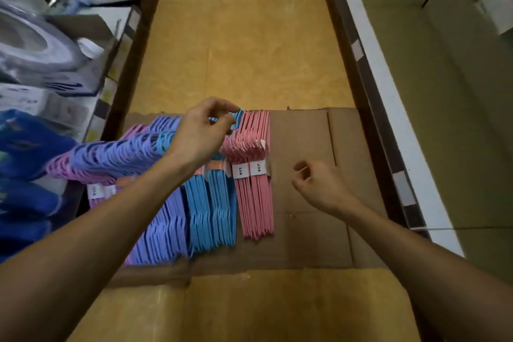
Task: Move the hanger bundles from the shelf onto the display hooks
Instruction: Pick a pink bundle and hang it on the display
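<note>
Several banded bundles of thin plastic hangers lie side by side on a flattened brown cardboard sheet (305,141): pink bundle (254,175) outermost, blue bundle (211,211) beside it, lilac bundle (163,228) further along. Left hand (201,136): fingers curled, thumb and forefinger closing at the blue hooks, just beside the pink tops; actual contact cannot be told. Right hand (319,189): loosely curled, holding nothing, near the pink bundle. Risk: pulling by one hook could snag neighbouring hooks and drag adjacent bundles.

The hanger bundles are coloured pink (256,175), sky blue (212,211) and lilac (163,230), each banded with white labels (240,170) printed in black. The cardboard sheet (305,133) is plain brown, the shelf (244,44) mottled amber-yellow.
</note>
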